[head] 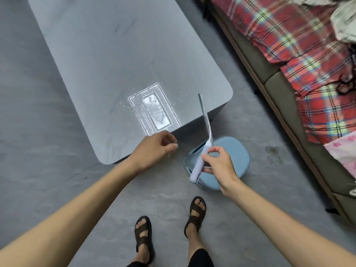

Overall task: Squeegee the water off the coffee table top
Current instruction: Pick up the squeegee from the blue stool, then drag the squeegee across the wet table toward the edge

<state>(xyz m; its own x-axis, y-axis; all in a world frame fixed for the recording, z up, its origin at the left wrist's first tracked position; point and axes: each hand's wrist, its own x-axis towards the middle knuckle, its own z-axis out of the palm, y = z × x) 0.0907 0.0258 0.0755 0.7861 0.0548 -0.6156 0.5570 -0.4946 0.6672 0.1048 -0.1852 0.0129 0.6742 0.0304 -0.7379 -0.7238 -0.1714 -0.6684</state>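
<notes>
Closest to me, short of the coffee table's [115, 54] near end, my two feet in brown sandals [142, 234] stand on the grey floor [38, 151]. I take it I am standing back so both arms can reach the table's edge.

My left hand [152, 149] sits right at the table's near edge, over the rim. Its fingers [172, 145] are loosely curled toward the thumb, and I see nothing held in them. Whether they touch the top I cannot tell. I judge the hand is only waiting there, out of the blade's path.

My right hand [219, 166] is off the table's near right corner, above a pale blue stool [235, 151] that stands on the floor just beside that corner. Its fingers [213, 150] and thumb are wrapped narrowly around the lower handle of the squeegee [207, 124]. The tool is tilted, with its blade rising over the corner, clear of the surface and not yet set down. My guess is that the blade is up so I can turn it edge-down before the first pull.

On the table top, close to the near edge, the water [156, 112] lies as a puddle with scattered drops around it, and a bright rectangular reflection shows in it. Nothing there looks wiped, so I judge the job hardly begun. The rest of the top, running away from me, looks dull and dry.

Beyond the table's right side stands a sofa [279, 83] with a red plaid blanket [298, 45] over it.
</notes>
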